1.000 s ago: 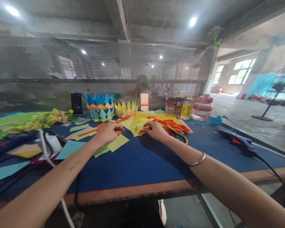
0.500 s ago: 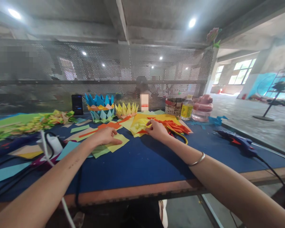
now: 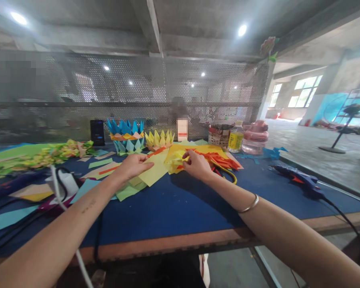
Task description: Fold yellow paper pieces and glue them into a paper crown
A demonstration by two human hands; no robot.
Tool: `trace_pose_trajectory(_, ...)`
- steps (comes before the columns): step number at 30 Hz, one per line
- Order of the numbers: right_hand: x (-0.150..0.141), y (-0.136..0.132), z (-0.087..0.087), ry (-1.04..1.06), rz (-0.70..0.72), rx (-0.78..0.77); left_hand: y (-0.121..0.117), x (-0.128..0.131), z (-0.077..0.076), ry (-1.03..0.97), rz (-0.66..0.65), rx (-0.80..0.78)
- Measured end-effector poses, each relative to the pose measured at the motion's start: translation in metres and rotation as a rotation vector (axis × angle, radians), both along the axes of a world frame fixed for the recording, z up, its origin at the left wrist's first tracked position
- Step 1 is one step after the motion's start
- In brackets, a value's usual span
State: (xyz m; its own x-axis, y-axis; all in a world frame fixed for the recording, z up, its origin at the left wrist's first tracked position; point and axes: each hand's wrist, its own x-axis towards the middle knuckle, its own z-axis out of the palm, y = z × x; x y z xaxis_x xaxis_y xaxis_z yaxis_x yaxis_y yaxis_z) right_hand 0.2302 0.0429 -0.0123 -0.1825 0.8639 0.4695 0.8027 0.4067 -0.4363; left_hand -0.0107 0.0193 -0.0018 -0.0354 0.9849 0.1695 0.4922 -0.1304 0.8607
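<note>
My left hand (image 3: 134, 166) is closed at the left edge of a pale yellow paper sheet (image 3: 156, 170), thumb and fingers pinching it. Beneath that sheet lie light green paper sheets (image 3: 132, 191). My right hand (image 3: 197, 164), a silver bangle on its wrist, is curled beside a heap of yellow folded paper pieces (image 3: 175, 159). Its fingertips come together at the heap, and what they pinch is hard to make out. Behind it lie orange folded paper pieces (image 3: 225, 161) on a deep yellow sheet (image 3: 211, 149). Yellow-handled scissors (image 3: 232, 174) are partly covered by these pieces.
Folded-paper rings in blue (image 3: 126, 136) and yellow (image 3: 159, 139) stand at the back beside a phone (image 3: 97, 133). A basket (image 3: 219, 135), a bottle (image 3: 235, 138) and a pink jug (image 3: 255, 138) stand back right. A glue gun (image 3: 300, 180) lies right; cables trail left.
My left hand has moved slightly away and right, onto the pale yellow sheet. That sheet has slid toward me and left, over the green ones. My right hand has barely moved.
</note>
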Motion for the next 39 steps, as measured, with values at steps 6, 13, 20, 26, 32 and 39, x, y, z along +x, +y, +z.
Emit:
trace_pose_trajectory(6, -0.010, -0.006, 0.001, 0.223, 0.202, -0.025, -0.008, 0.018, -0.001, -0.304, -0.125, -0.131)
trace_pose_trajectory(13, -0.019, -0.009, -0.006, 0.349, 0.505, -0.213, -0.016, 0.025, 0.006, -0.396, -0.198, -0.129)
trace_pose_trajectory(20, -0.020, -0.009, -0.003, 0.486, 0.533, -0.231, -0.017, 0.025, 0.007, -0.366, -0.283, -0.137)
trace_pose_trajectory(26, -0.021, -0.015, 0.001, 0.630, 0.490, -0.326, -0.016, 0.024, 0.006, -0.358, -0.254, -0.107)
trace_pose_trajectory(32, -0.023, -0.010, -0.006, 0.607, 0.577, -0.364, -0.021, 0.028, 0.008, -0.392, -0.295, -0.172)
trace_pose_trajectory(39, -0.020, -0.009, -0.003, 0.548, 0.460, -0.241, -0.019, 0.030, 0.004, -0.386, -0.279, -0.150)
